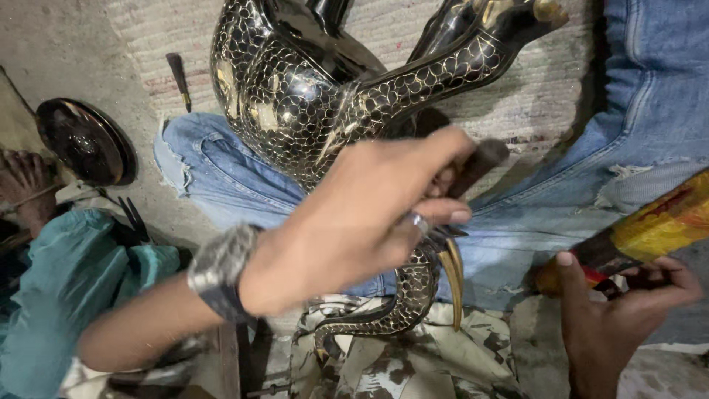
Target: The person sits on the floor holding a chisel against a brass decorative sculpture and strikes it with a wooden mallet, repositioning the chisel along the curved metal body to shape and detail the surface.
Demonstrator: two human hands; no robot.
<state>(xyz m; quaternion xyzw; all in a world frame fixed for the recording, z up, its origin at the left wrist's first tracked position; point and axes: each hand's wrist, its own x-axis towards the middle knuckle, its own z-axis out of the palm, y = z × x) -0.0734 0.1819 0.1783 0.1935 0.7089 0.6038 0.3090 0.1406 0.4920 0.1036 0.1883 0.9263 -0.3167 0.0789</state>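
A glossy black animal figure (295,89) with a fine gold scale pattern lies across my lap on blue jeans (221,174). My left hand (362,214), with a watch on the wrist, grips a dark wooden-handled tool (480,162) and rests on the figure's lower part, beside a curved golden horn-like piece (453,277). Lower right, my right hand (620,318) holds a stick-like tool (650,229) coloured red, yellow and dark. The tip of the left-hand tool is hidden behind my fingers.
A dark round metal plate (85,140) lies on the floor at left, with a small dark chisel (179,77) further back. Another person's foot (26,188) and teal clothing (66,288) are at far left. A patterned cloth (413,362) lies below the figure.
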